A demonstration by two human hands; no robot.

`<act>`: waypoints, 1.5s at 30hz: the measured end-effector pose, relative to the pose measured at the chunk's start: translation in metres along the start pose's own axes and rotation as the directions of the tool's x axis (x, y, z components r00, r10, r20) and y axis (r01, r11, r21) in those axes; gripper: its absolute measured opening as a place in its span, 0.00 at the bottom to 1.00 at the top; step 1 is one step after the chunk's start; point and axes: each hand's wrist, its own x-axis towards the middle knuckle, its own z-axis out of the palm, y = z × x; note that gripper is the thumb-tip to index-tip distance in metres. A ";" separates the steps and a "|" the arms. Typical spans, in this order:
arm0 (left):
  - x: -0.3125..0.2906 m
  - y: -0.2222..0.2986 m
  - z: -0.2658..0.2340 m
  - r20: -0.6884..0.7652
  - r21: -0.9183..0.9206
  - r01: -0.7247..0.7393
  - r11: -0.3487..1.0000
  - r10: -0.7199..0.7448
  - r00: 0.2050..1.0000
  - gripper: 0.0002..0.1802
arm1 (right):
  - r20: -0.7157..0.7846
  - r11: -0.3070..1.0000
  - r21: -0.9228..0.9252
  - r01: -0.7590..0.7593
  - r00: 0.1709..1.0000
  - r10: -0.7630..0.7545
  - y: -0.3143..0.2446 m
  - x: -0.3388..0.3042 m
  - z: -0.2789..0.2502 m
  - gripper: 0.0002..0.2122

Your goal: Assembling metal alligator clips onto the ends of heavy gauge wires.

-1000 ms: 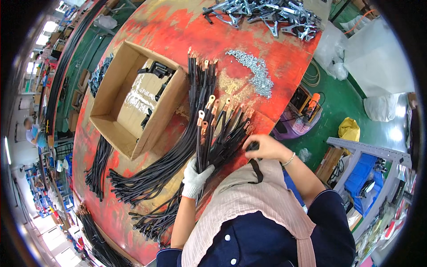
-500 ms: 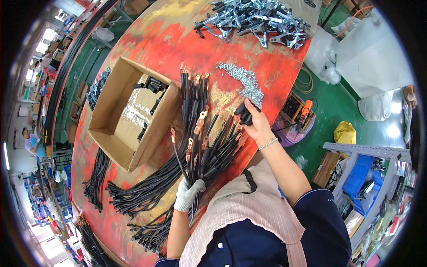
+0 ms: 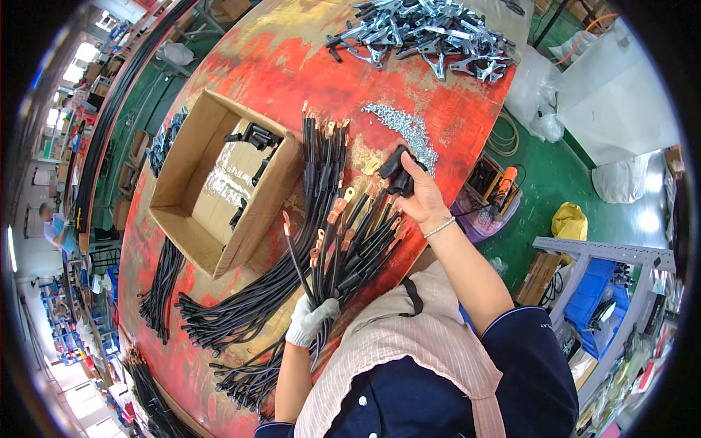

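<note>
My left hand [image 3: 309, 321], in a white glove, is closed around a bunch of black cables [image 3: 319, 277] whose copper ring lugs [image 3: 336, 211] point up and away from me. My bare right hand [image 3: 426, 198] grips several short black sleeves [image 3: 396, 172], held beyond the lugs and close to a heap of small silver screws [image 3: 409, 131]. Just how many sleeves lie in the palm is hidden by the fingers. More black cables with copper lugs [image 3: 325, 153] are spread on the table beside and under the held bunch.
An open cardboard box [image 3: 182, 190] with a few black sleeves [image 3: 253, 136] stands left on the red, worn table [image 3: 292, 73]. Silver metal clamps [image 3: 431, 33] are piled at the far end. A grey metal rack [image 3: 606, 252] with a blue bin stands right. Another person [image 3: 58, 232] is far left.
My right hand has turned slightly and shows more of the black sleeves. The left hand keeps its grip on the cables; the whole view has shifted a little.
</note>
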 end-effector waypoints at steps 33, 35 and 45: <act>0.020 -0.002 0.019 -0.150 -0.001 -0.138 0.990 0.136 0.979 0.19 | -0.075 0.959 -0.280 -0.040 0.997 0.020 0.025 -0.082 0.004 0.15; 0.020 -0.003 0.019 -0.145 0.000 -0.122 0.992 0.121 0.982 0.18 | -0.139 0.973 -0.229 -0.028 0.990 -0.005 0.028 -0.068 0.017 0.14; 0.020 -0.008 0.014 -0.087 0.026 -0.098 0.995 0.099 0.991 0.20 | -0.324 0.988 0.005 -0.157 0.934 0.150 0.054 -0.043 0.007 0.09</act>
